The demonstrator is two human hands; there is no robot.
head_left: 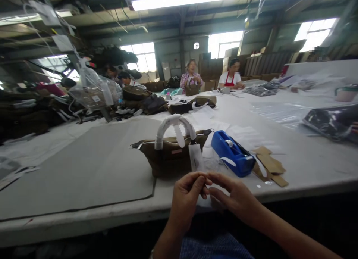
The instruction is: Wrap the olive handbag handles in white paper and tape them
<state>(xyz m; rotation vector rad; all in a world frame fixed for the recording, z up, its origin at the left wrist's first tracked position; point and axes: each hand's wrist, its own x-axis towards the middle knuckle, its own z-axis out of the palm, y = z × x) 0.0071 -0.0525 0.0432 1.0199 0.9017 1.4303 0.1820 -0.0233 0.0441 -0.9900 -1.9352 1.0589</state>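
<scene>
Worker's hands at a white-topped table (pixel 321 158), head view. L hand (pixel 184 195): thumb pressed to the curled index finger nr. the table's front edge; can't tell whether anything small is pinched there. R hand (pixel 237 195): thumb & index finger parted, fingertips reaching to those of the L hand, forearm entering from lower R. Just beyond both, a dk. brown handbag (pixel 167 164) stands upright on the table, at the R edge of a gray mat (pixel 92 158); its arched handle (pixel 175 119) is wrapped in white, w/ a white tag (pixel 196 158) hanging at the R side. A white scallop-edged strip (pixel 179 136) shows within the arch. To the R of the bag, a blue tape dispenser (pixel 239 162) sits at a slant, w/ a similar white strip across its near side; next to it, brown cardboard pieces (pixel 270 164) lie overlapping, a 3rd such strip against them. Farther R: clear plastic film (pixel 279 113) spread flat, & a dk. item in clear plastic (pixel 332 121) nr. the table's R side. Beyond the handbag, other dk. bags (pixel 204 101) lie on the table, incl. a heap toward the L. Bkgd.: a person in a patterned top (pixel 183 81) holding a brown bag (pixel 192 89), & a person in a red apron (pixel 229 81) at the table's far side; wall clock (pixel 196 45) above, fluorescent lamp (pixel 184 0) overhead.
</scene>
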